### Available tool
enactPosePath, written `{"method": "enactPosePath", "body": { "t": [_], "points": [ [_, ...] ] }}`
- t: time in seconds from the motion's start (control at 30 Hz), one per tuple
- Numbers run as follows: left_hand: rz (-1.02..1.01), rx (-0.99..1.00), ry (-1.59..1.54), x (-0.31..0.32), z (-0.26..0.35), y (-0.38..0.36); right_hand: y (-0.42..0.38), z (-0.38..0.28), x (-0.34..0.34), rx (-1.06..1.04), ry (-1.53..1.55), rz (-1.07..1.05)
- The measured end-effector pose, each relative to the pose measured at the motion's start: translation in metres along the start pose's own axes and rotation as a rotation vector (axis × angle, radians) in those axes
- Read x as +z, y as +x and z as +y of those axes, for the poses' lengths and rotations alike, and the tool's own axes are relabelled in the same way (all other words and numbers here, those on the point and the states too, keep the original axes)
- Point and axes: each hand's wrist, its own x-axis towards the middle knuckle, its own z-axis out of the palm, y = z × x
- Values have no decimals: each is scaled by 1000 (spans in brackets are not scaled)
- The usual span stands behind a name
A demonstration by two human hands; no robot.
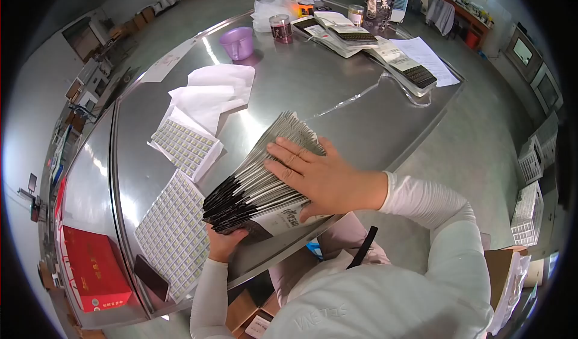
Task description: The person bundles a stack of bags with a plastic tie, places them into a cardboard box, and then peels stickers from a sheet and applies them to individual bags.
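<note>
A thick stack of flat packaging bags (274, 167), pale with black ends, is fanned out at the table's near edge. My right hand (319, 179) lies across its upper edges, fingers stretched out and the thumb against the near side. At the black end, my left hand (224, 242) holds the stack from below; its thumb shows while its other fingers are hidden. Left of the bags lies a sheet of small square stickers (171, 236). A second, partly covered sticker sheet (185, 146) lies beyond it, beside crumpled white backing paper (211, 95).
The metal table (289, 68) also bears a purple cup (238, 43), a lidded jar (280, 29), more bag stacks (400, 68), and a standing black pouch (379, 6). Toward the left edge are a phone (152, 277) and a red box (96, 270).
</note>
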Motion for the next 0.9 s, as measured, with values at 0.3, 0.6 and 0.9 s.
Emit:
{"method": "enactPosePath", "body": {
  "t": [0.3,0.6,0.9],
  "points": [
    [-24,-19,95,-4,-6,-6,17,-4,-11,-81,-23,-9],
    [-55,-137,-19,-6,-14,-15,50,5,-5,-112,84,-42],
    [-42,8,71,13,17,-5,44,3,9,-61,49,17]
  ]
}}
